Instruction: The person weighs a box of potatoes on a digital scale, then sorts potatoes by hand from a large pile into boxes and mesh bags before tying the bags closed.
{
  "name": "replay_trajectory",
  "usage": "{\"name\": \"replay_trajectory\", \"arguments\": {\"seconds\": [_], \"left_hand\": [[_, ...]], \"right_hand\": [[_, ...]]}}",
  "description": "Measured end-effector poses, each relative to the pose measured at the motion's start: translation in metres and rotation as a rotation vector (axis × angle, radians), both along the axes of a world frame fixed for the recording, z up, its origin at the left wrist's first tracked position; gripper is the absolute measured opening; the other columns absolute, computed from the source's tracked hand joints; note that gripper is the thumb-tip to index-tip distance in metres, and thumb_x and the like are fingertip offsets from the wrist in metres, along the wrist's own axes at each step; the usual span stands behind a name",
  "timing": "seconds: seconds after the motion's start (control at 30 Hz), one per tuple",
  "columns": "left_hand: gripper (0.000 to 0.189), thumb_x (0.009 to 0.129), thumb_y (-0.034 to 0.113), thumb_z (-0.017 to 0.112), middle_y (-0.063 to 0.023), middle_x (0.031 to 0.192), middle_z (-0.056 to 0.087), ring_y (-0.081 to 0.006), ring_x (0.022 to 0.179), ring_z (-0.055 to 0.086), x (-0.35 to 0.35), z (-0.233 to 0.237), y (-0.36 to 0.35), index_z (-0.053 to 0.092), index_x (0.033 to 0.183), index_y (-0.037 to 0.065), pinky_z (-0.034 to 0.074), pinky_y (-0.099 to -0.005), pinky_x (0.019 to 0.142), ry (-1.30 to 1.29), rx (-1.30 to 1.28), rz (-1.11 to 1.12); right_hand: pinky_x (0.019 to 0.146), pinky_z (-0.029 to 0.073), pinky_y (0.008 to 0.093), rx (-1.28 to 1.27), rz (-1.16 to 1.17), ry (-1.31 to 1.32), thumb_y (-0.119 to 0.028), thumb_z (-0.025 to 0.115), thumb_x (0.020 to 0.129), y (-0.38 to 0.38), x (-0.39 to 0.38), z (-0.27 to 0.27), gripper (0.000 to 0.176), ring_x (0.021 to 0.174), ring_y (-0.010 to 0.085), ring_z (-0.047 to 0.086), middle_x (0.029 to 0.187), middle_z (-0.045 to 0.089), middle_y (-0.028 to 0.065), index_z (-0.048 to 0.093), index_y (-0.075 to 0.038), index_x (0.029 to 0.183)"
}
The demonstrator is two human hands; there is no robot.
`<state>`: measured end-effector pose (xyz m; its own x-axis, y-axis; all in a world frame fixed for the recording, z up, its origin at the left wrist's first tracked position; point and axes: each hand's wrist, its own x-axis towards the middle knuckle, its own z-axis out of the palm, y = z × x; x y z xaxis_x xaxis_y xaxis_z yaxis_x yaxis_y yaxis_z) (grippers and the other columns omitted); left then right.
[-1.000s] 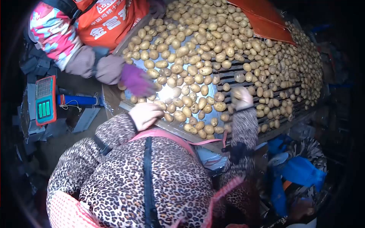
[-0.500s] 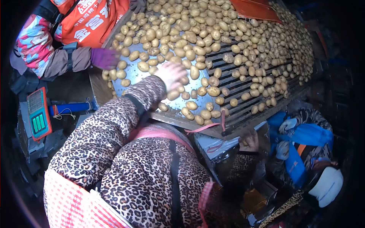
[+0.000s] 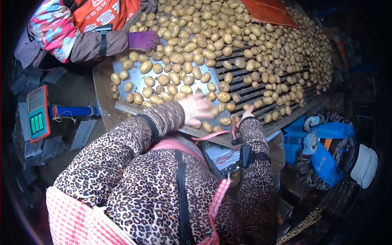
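Observation:
Potatoes [image 3: 177, 58] lie spread over a metal plate [image 3: 139, 75] and the slatted grate beside it. My left hand [image 3: 197, 109] is low over the plate's front part, its fingers stretched out and apart, touching or just above several potatoes and holding none that I can see. At the front edge of the grate is my right hand [image 3: 246, 113], close to a few potatoes. Its fingers are mostly hidden, so what it may hold does not show. A pink strap [image 3: 233, 126] hangs over the edge between my hands.
A co-worker's purple-gloved hand [image 3: 143, 41] rests by the potatoes at upper left. A digital scale [image 3: 37, 114] stands at left. Below the table edge is a plastic-lined box [image 3: 220, 155]. Another person in a white cap [image 3: 364, 165] is at right. An orange sheet [image 3: 271, 12] hangs over the pile.
My left hand has moved toward the front edge and slightly right, with potatoes now gathered differently on the plate. My right hand has risen from the box below to the grate's edge.

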<state>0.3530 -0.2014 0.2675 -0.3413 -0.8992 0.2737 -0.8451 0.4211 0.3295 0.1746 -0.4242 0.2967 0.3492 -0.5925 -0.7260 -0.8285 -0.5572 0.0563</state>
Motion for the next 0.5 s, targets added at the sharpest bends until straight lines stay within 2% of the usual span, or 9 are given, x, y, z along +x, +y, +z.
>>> {"name": "replay_trajectory", "arguments": {"seconds": [0.03, 0.07, 0.1, 0.17, 0.23, 0.3, 0.33, 0.4, 0.5], "left_hand": [[0.063, 0.07, 0.04, 0.061, -0.0129, 0.128, 0.048, -0.0331, 0.125, 0.04, 0.014, 0.001, -0.001, 0.05, 0.126, 0.013, 0.025, -0.0556, 0.106, 0.005, 0.124, 0.123], [0.066, 0.067, 0.036, 0.065, -0.0118, 0.13, 0.047, -0.0301, 0.125, 0.041, 0.031, -0.002, 0.007, 0.049, 0.127, 0.014, 0.024, -0.055, 0.107, -0.033, -0.019, 0.172], [0.067, 0.066, 0.032, 0.067, -0.0111, 0.132, 0.047, -0.0284, 0.125, 0.041, 0.05, 0.016, 0.013, 0.049, 0.127, 0.014, 0.023, -0.0542, 0.108, -0.157, 0.078, 0.222], [0.065, 0.067, 0.029, 0.066, -0.0121, 0.131, 0.047, -0.0293, 0.124, 0.041, 0.079, 0.013, 0.036, 0.047, 0.127, 0.014, 0.023, -0.0538, 0.106, -0.191, 0.008, 0.365], [0.065, 0.068, 0.028, 0.065, -0.0142, 0.131, 0.047, -0.0316, 0.123, 0.042, 0.086, 0.017, 0.06, 0.046, 0.127, 0.013, 0.026, -0.0541, 0.104, -0.236, -0.009, 0.577], [0.06, 0.068, 0.026, 0.065, -0.0149, 0.128, 0.048, -0.0332, 0.121, 0.044, 0.076, 0.028, 0.081, 0.049, 0.124, 0.012, 0.028, -0.0538, 0.103, -0.21, -0.029, 0.589], [0.056, 0.066, 0.024, 0.064, -0.0138, 0.124, 0.05, -0.0325, 0.119, 0.046, 0.059, 0.025, 0.084, 0.051, 0.119, 0.011, 0.03, -0.0529, 0.102, -0.163, 0.078, 0.562], [0.057, 0.063, 0.022, 0.063, -0.0115, 0.124, 0.05, -0.0298, 0.12, 0.045, 0.02, 0.046, 0.074, 0.051, 0.118, 0.011, 0.031, -0.0515, 0.101, -0.066, 0.193, 0.282], [0.054, 0.071, 0.031, 0.058, -0.0081, 0.127, 0.05, -0.0282, 0.122, 0.043, -0.029, 0.023, 0.037, 0.052, 0.12, 0.009, 0.035, -0.049, 0.1, 0.088, -0.056, 0.022]], "right_hand": [[0.1, 0.041, 0.04, 0.022, 0.01, -0.067, -0.028, 0.069, 0.072, 0.008, 0.004, -0.012, 0.105, 0.113, 0.0334, 0.054, 0.126, 0.051, 0.0245, -0.004, -0.016, 0.147], [0.1, 0.042, 0.0404, 0.04, 0.018, -0.132, -0.028, 0.069, 0.073, 0.015, 0.008, -0.02, 0.105, 0.113, 0.0334, 0.055, 0.126, 0.052, 0.0245, -0.004, -0.016, 0.147], [0.1, 0.042, 0.0407, 0.054, 0.027, -0.202, -0.028, 0.069, 0.073, 0.021, 0.014, -0.024, 0.105, 0.112, 0.0334, 0.056, 0.125, 0.052, 0.0244, -0.005, -0.015, 0.146], [0.099, 0.042, 0.0406, 0.14, 0.203, -0.18, -0.029, 0.069, 0.073, 0.054, 0.05, 0.006, 0.106, 0.111, 0.0351, 0.056, 0.122, 0.054, 0.0259, -0.006, -0.015, 0.146], [0.098, 0.043, 0.0408, 0.23, 0.332, -0.362, -0.028, 0.068, 0.073, 0.059, 0.049, 0.012, 0.093, 0.11, 0.0358, 0.056, 0.117, 0.056, 0.0268, 0.012, -0.018, 0.147], [0.096, 0.045, 0.0385, 0.225, 0.076, -0.371, -0.028, 0.069, 0.07, 0.047, 0.039, 0.051, 0.088, 0.107, 0.0352, 0.058, 0.113, 0.059, 0.0231, 0.024, -0.014, 0.144], [0.096, 0.045, 0.0378, 0.17, 0.015, -0.369, -0.027, 0.069, 0.07, 0.029, 0.022, 0.046, 0.089, 0.108, 0.0345, 0.058, 0.114, 0.059, 0.0232, 0.022, -0.014, 0.144], [0.097, 0.044, 0.0367, 0.064, -0.026, -0.258, -0.027, 0.07, 0.069, -0.006, -0.006, 0.046, 0.094, 0.109, 0.0332, 0.057, 0.116, 0.058, 0.0231, 0.017, -0.014, 0.145], [0.099, 0.043, 0.0357, -0.025, 0.045, 0.14, -0.029, 0.075, 0.067, -0.014, -0.008, 0.042, 0.107, 0.11, 0.0321, 0.057, 0.119, 0.057, 0.0241, 0.005, -0.012, 0.147]]}}
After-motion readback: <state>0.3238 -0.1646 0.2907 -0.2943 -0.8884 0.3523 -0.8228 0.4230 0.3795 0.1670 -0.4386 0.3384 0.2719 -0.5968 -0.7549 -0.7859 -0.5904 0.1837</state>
